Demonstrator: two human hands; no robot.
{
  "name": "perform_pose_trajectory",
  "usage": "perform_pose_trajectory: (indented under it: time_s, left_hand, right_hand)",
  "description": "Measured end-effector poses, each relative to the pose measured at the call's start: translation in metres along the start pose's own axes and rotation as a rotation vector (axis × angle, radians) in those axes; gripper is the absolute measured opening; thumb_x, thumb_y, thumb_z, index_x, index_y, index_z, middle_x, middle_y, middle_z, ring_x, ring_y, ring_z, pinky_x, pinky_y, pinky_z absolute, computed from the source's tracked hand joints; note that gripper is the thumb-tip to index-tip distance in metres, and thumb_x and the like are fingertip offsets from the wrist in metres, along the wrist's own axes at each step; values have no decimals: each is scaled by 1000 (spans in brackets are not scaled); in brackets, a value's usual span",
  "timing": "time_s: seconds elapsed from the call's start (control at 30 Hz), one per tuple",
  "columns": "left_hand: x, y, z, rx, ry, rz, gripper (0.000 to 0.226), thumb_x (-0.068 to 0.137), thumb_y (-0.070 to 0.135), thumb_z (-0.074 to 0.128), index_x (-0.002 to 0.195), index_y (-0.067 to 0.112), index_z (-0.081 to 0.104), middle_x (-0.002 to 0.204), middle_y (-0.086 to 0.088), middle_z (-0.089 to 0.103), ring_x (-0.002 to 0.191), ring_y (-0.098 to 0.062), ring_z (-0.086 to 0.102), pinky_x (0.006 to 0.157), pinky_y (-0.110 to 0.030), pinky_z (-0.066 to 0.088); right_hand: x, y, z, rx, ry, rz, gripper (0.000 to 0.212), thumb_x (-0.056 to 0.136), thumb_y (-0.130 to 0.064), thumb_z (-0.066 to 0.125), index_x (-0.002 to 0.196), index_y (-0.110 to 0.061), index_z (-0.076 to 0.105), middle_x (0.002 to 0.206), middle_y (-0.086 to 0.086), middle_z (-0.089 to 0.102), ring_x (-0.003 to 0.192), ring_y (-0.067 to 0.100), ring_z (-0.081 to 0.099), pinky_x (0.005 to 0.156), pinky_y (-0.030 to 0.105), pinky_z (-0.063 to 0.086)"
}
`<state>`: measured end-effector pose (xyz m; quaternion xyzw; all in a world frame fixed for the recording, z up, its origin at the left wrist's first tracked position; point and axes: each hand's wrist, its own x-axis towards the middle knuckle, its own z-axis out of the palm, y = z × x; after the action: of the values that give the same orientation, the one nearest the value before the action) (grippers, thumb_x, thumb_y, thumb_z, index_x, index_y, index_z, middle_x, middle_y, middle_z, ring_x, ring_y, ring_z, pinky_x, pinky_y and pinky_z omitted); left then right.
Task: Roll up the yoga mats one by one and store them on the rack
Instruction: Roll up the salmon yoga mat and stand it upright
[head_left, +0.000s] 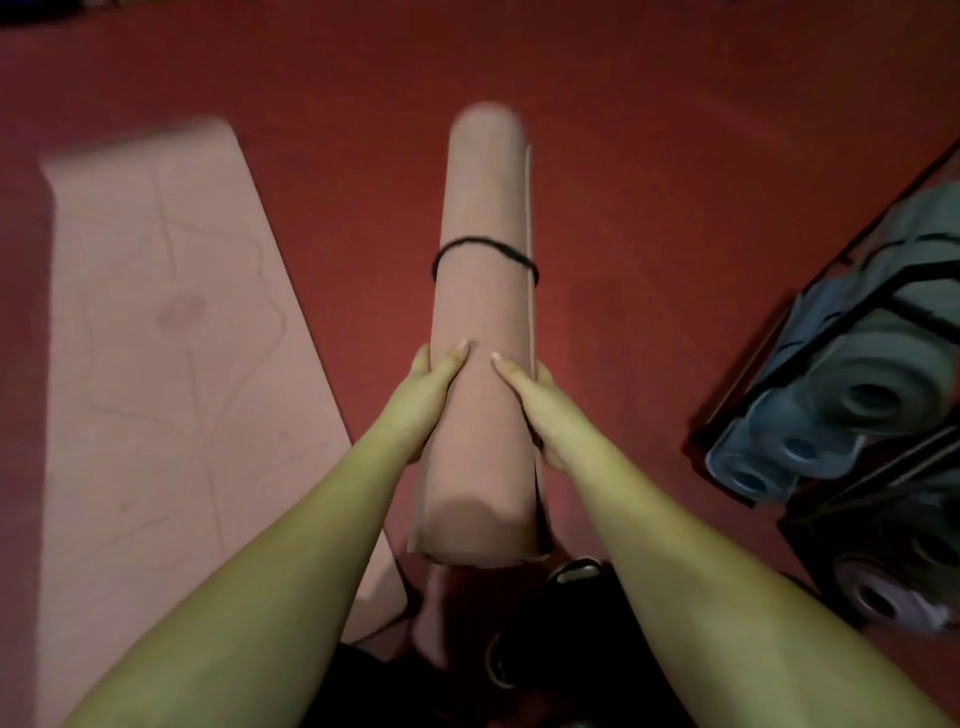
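Red floor (649, 171): it carries everything here and fills the view out to every edge. Flat pink mat (171, 364): it lies unrolled along the floor's left side, judged to be waiting its turn, since the mats go one at a time. Rack (810, 400): a dark frame at the floor's right edge, already loaded with grey and blue rolled mats (872, 400) stacked end-on, so a free slot should be reachable from where you stand; which slot is free cannot be told. Rolled pink mat (483, 332): you hold it lengthwise in front of you, far end pointing away and lifted off the floor, probably for carrying to the rack. Left hand (428, 400) and right hand (540, 405): they clasp the roll from opposite sides near its closer half, thumbs laid over the top, fingers wrapped beneath, which keeps the coil from loosening. Black band (483, 254): it rings the roll about midway, holding the roll closed so that your grip need only carry.
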<state>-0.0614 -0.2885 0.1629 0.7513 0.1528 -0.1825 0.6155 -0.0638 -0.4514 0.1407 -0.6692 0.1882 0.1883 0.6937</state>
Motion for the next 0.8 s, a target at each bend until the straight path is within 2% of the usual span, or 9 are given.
perform_pose_trajectory:
  time_s: [0.07,0.13,0.2,0.3,0.4,0.57,0.67,0.73,0.8]
  left_hand:
    - [-23,13,3,-24,-30,-14,104,70,83,58,151,21,36,144,-2,51,119,-23,59,105,-46,46]
    - [-42,20,7,-44,-46,-47,108,65,84,62,148,19,39,141,-3,54,115,-23,62,101,-47,49]
    - [-74,36,18,-65,-84,-25,103,71,79,63,150,18,36,142,-1,52,113,-21,61,99,-43,50]
    - [-114,69,40,-73,-126,88,85,88,63,58,154,18,28,148,5,42,118,-13,53,94,-31,44]
    - [-147,107,62,-45,-202,210,90,89,62,58,158,23,16,154,8,35,126,-8,45,101,-30,39]
    - [-202,163,112,-47,-333,297,67,89,61,58,144,30,39,119,10,61,107,-14,62,99,-44,50]
    - [-223,186,152,-20,-431,346,75,84,65,63,146,29,38,125,7,61,112,-16,62,102,-48,49]
    - [-232,200,183,-12,-492,365,89,79,68,66,150,28,31,133,5,56,115,-16,60,103,-44,48]
    - [-241,214,218,19,-552,391,90,80,67,66,151,27,29,138,2,53,115,-16,60,100,-40,49]
  right_hand:
    - [-36,-12,-4,-8,1,-20,113,50,-77,80,141,-21,43,127,-1,63,109,18,65,99,40,51]
    - [-60,-19,-13,7,3,0,83,72,-61,77,136,-20,46,124,2,63,106,19,65,92,35,53]
    - [-95,-27,-28,40,16,-23,67,82,-50,73,136,-19,48,122,2,64,103,18,66,85,32,55]
    - [-136,-47,-53,84,62,-109,66,83,-49,73,136,-17,51,120,4,68,101,19,69,86,35,57]
    - [-170,-75,-92,144,83,-175,71,77,-54,75,134,-17,55,114,6,72,98,21,72,88,41,57]
    - [-231,-118,-167,261,173,-230,57,83,-54,69,122,-13,64,93,7,76,79,19,73,73,33,56]
    - [-260,-130,-213,328,201,-261,70,74,-61,73,122,-11,64,97,11,76,84,23,73,76,35,56]
    - [-276,-135,-245,380,241,-273,66,76,-61,71,120,-12,64,97,13,76,82,25,74,74,35,56]
    - [-291,-137,-278,429,281,-302,65,78,-60,70,121,-13,64,100,15,75,88,27,73,79,38,56]
